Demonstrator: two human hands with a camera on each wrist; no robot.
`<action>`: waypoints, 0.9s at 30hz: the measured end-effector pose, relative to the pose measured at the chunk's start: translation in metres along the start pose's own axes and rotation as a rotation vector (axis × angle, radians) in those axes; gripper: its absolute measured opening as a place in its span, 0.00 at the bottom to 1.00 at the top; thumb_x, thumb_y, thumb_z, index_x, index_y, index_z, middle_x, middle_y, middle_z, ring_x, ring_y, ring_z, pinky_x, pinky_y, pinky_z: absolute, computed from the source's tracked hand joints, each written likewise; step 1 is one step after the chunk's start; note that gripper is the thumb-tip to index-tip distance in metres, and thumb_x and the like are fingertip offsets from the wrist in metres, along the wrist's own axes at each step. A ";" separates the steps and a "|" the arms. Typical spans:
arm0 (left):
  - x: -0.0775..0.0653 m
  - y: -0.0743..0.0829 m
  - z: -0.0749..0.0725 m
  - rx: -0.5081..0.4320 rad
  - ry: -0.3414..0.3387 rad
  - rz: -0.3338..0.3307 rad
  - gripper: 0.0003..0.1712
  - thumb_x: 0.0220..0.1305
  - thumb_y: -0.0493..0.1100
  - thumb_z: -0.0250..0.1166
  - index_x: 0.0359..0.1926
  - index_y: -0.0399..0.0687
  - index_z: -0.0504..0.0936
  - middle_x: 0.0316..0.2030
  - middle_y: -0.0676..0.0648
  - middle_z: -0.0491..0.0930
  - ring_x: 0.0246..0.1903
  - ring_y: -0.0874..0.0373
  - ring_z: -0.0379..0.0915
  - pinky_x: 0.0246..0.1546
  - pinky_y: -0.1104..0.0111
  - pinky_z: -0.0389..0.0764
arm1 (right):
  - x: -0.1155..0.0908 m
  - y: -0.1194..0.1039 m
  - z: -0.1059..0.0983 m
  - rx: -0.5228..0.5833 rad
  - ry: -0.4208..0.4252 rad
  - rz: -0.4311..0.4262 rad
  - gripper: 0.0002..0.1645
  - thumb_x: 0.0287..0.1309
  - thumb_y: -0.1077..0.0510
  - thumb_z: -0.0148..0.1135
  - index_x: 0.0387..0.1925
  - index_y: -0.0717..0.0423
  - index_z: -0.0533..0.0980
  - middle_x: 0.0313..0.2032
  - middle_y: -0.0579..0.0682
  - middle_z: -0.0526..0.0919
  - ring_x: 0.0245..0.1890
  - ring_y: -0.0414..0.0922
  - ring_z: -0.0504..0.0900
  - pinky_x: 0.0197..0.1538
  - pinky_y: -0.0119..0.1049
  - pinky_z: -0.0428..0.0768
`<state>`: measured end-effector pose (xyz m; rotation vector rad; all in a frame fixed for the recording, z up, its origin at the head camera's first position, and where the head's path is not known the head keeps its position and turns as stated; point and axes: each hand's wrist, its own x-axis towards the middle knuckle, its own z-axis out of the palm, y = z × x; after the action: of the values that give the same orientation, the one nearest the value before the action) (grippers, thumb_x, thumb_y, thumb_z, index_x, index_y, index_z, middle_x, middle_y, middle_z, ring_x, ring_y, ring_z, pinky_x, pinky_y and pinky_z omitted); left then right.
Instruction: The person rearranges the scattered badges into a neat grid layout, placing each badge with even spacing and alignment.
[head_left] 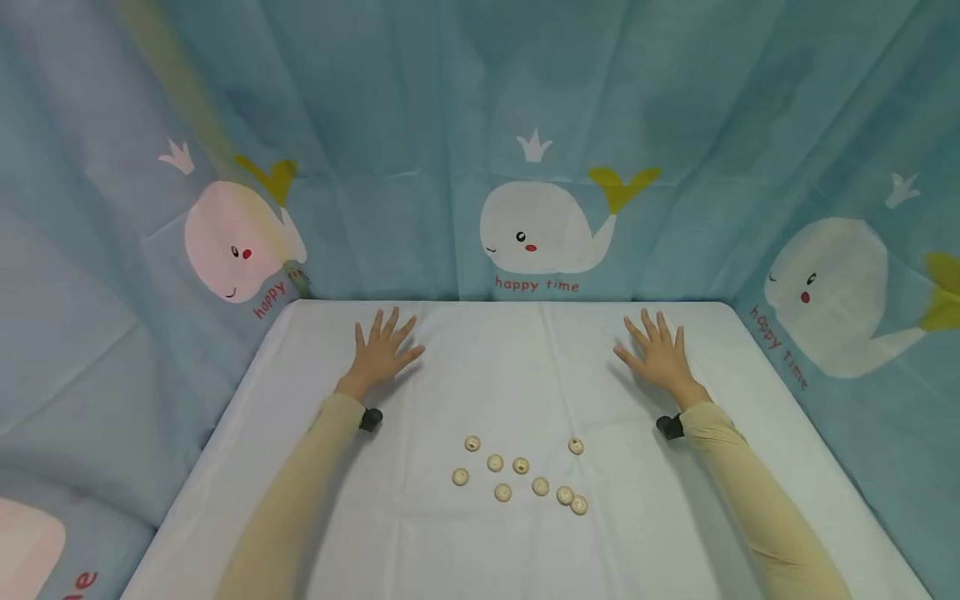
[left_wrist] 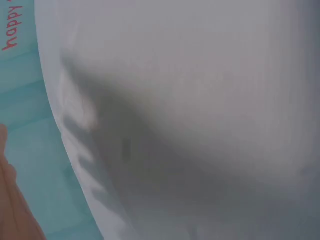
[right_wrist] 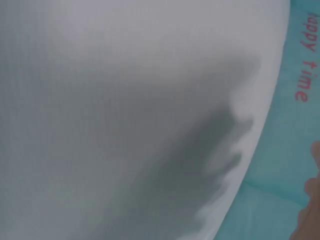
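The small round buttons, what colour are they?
The small round buttons are pale beige, clearest in the head view.

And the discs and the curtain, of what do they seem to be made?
Discs: possibly wood or plastic, smooth-looking, by their beige colour and neat rims; too small to be sure. Curtain: probably thin cloth, matte, by its soft folds and creases.

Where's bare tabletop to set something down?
On the white table, bare room lies between the left hand and right hand, beyond the buttons; also between the buttons and right sleeve. Crowded: among the buttons, where two appear to touch.
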<state>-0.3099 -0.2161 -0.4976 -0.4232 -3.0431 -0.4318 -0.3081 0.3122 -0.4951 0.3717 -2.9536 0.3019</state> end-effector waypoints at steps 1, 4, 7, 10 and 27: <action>-0.001 0.002 0.001 -0.010 -0.003 0.000 0.42 0.63 0.69 0.44 0.72 0.58 0.47 0.72 0.42 0.36 0.70 0.42 0.21 0.59 0.36 0.25 | -0.002 -0.001 0.001 0.006 0.001 -0.001 0.44 0.60 0.32 0.47 0.70 0.51 0.53 0.71 0.61 0.44 0.70 0.62 0.35 0.61 0.68 0.32; -0.005 0.006 0.007 -0.031 -0.017 -0.009 0.42 0.64 0.69 0.44 0.72 0.58 0.48 0.72 0.43 0.37 0.70 0.43 0.23 0.59 0.37 0.26 | -0.006 -0.004 0.003 0.036 0.012 -0.003 0.44 0.59 0.33 0.48 0.69 0.51 0.56 0.70 0.62 0.47 0.70 0.63 0.38 0.61 0.69 0.35; -0.008 0.010 0.012 -0.057 -0.032 -0.012 0.42 0.64 0.68 0.44 0.72 0.55 0.49 0.72 0.42 0.38 0.70 0.42 0.27 0.60 0.36 0.27 | -0.010 -0.008 0.003 0.077 0.018 -0.005 0.43 0.59 0.34 0.50 0.68 0.52 0.57 0.70 0.63 0.49 0.69 0.64 0.39 0.60 0.70 0.37; -0.011 0.014 0.016 -0.090 -0.049 -0.020 0.42 0.64 0.67 0.45 0.71 0.53 0.50 0.72 0.41 0.39 0.70 0.41 0.30 0.60 0.37 0.29 | -0.016 -0.010 0.002 0.118 0.019 -0.008 0.42 0.58 0.35 0.52 0.67 0.54 0.59 0.69 0.65 0.50 0.69 0.65 0.41 0.60 0.70 0.38; -0.021 0.022 0.023 -0.158 -0.197 -0.062 0.45 0.62 0.67 0.49 0.72 0.50 0.48 0.72 0.38 0.39 0.70 0.38 0.30 0.61 0.37 0.30 | -0.059 -0.032 0.014 0.197 0.060 -0.107 0.37 0.52 0.41 0.63 0.61 0.53 0.68 0.64 0.64 0.62 0.62 0.66 0.59 0.54 0.68 0.58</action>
<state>-0.2835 -0.1952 -0.5152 -0.4012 -3.2320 -0.6755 -0.2456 0.2924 -0.5133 0.5331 -2.8398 0.5810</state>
